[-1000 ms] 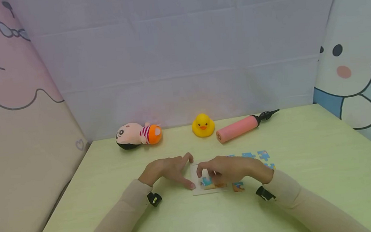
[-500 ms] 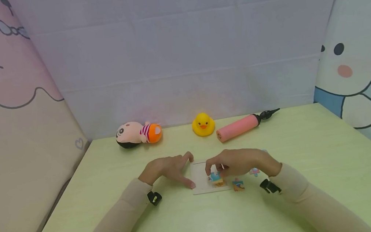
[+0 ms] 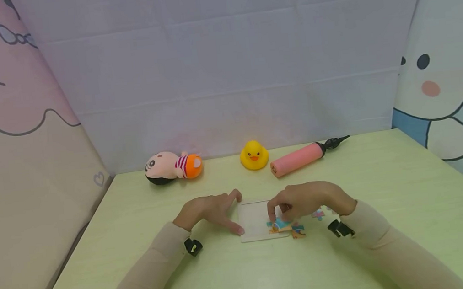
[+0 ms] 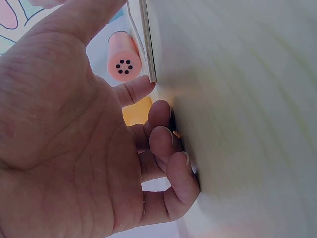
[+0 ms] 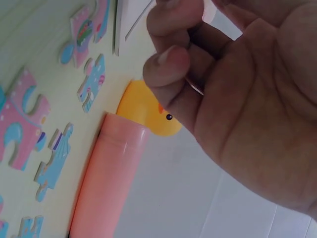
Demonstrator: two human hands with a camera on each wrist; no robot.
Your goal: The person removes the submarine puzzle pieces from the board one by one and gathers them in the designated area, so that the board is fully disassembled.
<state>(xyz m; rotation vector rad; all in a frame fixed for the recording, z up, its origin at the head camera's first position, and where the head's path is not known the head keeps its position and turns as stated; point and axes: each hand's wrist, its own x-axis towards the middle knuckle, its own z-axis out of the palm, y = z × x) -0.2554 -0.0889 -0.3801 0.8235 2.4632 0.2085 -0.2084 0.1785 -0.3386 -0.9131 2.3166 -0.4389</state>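
A pale puzzle tray (image 3: 252,220) lies flat in front of me. My left hand (image 3: 214,211) holds its left side, with the index finger at the far corner and the thumb at the near one. In the left wrist view that index fingertip touches the tray's edge (image 4: 145,47), and the remaining fingers bend against the table. My right hand (image 3: 302,200) pinches a blue and sandy puzzle piece (image 3: 281,224) over the tray's right part. Fingers partly cover this piece. Another puzzle piece (image 3: 299,232), dark blue and brown, sits by the tray's near right corner.
Several loose puzzle pieces (image 5: 54,161) are spread right of the tray, mostly behind my right hand in the head view. Along the back are a plush doll (image 3: 173,167), a yellow rubber duck (image 3: 254,155) and a pink hand pump (image 3: 297,160).
My right hand has moved right across the tray with the blue and sandy puzzle piece, exposing more of the tray's left part. My left hand stays at the tray's side.
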